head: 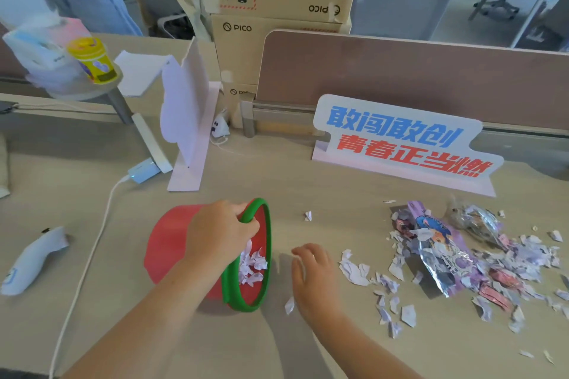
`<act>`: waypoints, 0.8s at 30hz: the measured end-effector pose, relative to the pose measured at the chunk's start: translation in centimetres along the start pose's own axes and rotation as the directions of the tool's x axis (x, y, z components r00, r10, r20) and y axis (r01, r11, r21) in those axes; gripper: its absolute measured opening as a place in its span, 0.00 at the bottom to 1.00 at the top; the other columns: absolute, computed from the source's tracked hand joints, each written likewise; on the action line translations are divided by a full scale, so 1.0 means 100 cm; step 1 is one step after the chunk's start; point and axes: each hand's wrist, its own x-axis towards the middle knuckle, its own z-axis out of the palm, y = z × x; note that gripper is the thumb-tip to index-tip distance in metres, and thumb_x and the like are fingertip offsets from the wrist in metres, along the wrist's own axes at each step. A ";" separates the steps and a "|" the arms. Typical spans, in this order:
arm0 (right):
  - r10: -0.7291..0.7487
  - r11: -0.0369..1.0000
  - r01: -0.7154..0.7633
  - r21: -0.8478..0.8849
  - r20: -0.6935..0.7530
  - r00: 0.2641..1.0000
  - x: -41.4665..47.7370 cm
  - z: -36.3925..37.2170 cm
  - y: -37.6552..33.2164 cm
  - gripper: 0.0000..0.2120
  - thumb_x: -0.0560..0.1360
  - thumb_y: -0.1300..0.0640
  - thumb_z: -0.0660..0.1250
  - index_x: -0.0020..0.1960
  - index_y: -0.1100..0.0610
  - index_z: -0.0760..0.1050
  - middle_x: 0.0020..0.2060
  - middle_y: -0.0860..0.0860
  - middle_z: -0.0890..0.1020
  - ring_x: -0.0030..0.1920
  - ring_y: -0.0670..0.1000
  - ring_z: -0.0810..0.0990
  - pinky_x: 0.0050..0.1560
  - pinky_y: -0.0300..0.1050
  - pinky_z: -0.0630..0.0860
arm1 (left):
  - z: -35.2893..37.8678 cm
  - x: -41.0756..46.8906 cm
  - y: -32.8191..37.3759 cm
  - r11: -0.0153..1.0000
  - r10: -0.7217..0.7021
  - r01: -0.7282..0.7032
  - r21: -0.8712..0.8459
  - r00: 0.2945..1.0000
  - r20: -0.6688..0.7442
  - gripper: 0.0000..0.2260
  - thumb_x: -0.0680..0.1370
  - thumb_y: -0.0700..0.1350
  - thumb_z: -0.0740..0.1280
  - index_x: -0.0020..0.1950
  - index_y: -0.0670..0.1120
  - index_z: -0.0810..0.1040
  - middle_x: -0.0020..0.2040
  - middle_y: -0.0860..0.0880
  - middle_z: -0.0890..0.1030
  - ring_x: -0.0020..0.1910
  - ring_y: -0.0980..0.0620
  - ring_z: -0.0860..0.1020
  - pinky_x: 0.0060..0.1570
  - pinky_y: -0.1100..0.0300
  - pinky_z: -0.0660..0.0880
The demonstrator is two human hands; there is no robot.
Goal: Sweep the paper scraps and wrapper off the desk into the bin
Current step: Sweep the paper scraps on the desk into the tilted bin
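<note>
A red bin [172,243] with a green rim lies tipped on its side on the desk, its mouth facing right. Several white paper scraps [252,266] lie inside it. My left hand [220,229] grips the top of the green rim. My right hand [312,274] rests flat on the desk just right of the bin's mouth, fingers relaxed, holding nothing. A pile of torn paper scraps [397,283] spreads to the right, with a shiny purple wrapper [437,252] lying in it. One small scrap [289,305] sits beside my right wrist.
A lettered sign [400,141] stands behind the scraps against the brown divider [400,71]. A white card stand [184,114] is behind the bin. A white cable [89,255] and charger run down the left. A white pouch [30,258] lies far left.
</note>
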 end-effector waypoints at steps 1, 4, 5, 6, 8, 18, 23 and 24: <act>-0.037 0.990 0.045 -0.137 0.057 0.998 -0.009 0.008 0.007 0.15 0.72 0.50 0.54 0.53 0.53 0.75 0.51 0.54 0.80 0.50 0.57 0.79 0.55 0.49 0.72 | 0.001 -0.002 -0.003 1.000 0.004 -0.004 0.017 1.000 -0.005 0.13 0.72 0.49 0.68 0.55 0.58 0.85 0.31 0.48 0.82 0.35 0.48 0.80 0.32 0.59 0.71; -0.045 0.908 0.149 -0.393 0.261 0.964 -0.031 0.032 0.024 0.22 0.71 0.43 0.55 0.63 0.47 0.69 0.63 0.57 0.74 0.64 0.60 0.69 0.66 0.54 0.54 | 0.003 -0.008 -0.010 0.999 0.014 -0.012 0.052 0.999 -0.032 0.12 0.71 0.49 0.68 0.52 0.57 0.86 0.30 0.49 0.79 0.35 0.47 0.78 0.31 0.59 0.67; -0.059 0.884 0.190 -0.428 0.301 0.952 -0.036 0.036 0.029 0.22 0.72 0.43 0.54 0.65 0.46 0.68 0.66 0.56 0.69 0.68 0.60 0.63 0.68 0.55 0.49 | 0.004 -0.008 -0.011 0.998 0.017 -0.015 0.058 0.999 -0.044 0.11 0.71 0.49 0.68 0.51 0.57 0.86 0.28 0.49 0.78 0.34 0.47 0.78 0.30 0.58 0.66; -0.073 0.856 0.230 -0.463 0.333 0.940 -0.039 0.039 0.036 0.21 0.76 0.44 0.51 0.67 0.45 0.66 0.69 0.55 0.64 0.71 0.60 0.57 0.69 0.56 0.46 | 0.005 -0.008 -0.012 0.998 0.020 -0.016 0.068 0.999 -0.050 0.10 0.71 0.49 0.68 0.49 0.56 0.86 0.28 0.49 0.78 0.34 0.46 0.78 0.29 0.58 0.66; -0.089 0.820 0.271 -0.504 0.355 0.931 -0.038 0.040 0.049 0.22 0.79 0.46 0.41 0.69 0.46 0.63 0.74 0.53 0.56 0.75 0.59 0.45 0.70 0.58 0.43 | 0.006 -0.008 -0.012 0.997 0.011 -0.008 0.075 0.999 -0.038 0.09 0.71 0.48 0.68 0.47 0.56 0.86 0.28 0.47 0.78 0.34 0.47 0.78 0.29 0.59 0.68; 0.004 0.798 0.186 -0.573 0.313 0.950 0.038 0.026 0.078 0.24 0.79 0.47 0.39 0.73 0.48 0.57 0.74 0.52 0.55 0.75 0.55 0.37 0.71 0.57 0.40 | 0.011 0.030 -0.006 0.990 -0.030 0.033 0.134 0.999 -0.026 0.10 0.71 0.50 0.66 0.43 0.49 0.85 0.30 0.45 0.79 0.34 0.47 0.78 0.33 0.55 0.74; 0.017 0.808 0.195 -0.557 0.352 0.936 0.092 0.035 0.077 0.24 0.79 0.48 0.43 0.67 0.54 0.69 0.67 0.51 0.73 0.69 0.56 0.68 0.69 0.56 0.52 | 0.014 0.055 0.004 0.995 -0.024 0.026 0.096 1.000 -0.017 0.08 0.71 0.50 0.67 0.38 0.48 0.84 0.26 0.45 0.77 0.30 0.47 0.77 0.28 0.57 0.69; 0.021 0.814 0.202 -0.545 0.375 0.927 0.100 0.036 0.078 0.25 0.78 0.47 0.43 0.65 0.54 0.72 0.64 0.50 0.76 0.65 0.55 0.73 0.67 0.54 0.61 | 0.015 0.061 0.007 0.995 -0.022 0.023 0.093 1.000 -0.020 0.09 0.71 0.49 0.67 0.37 0.47 0.83 0.24 0.45 0.75 0.28 0.47 0.74 0.28 0.57 0.68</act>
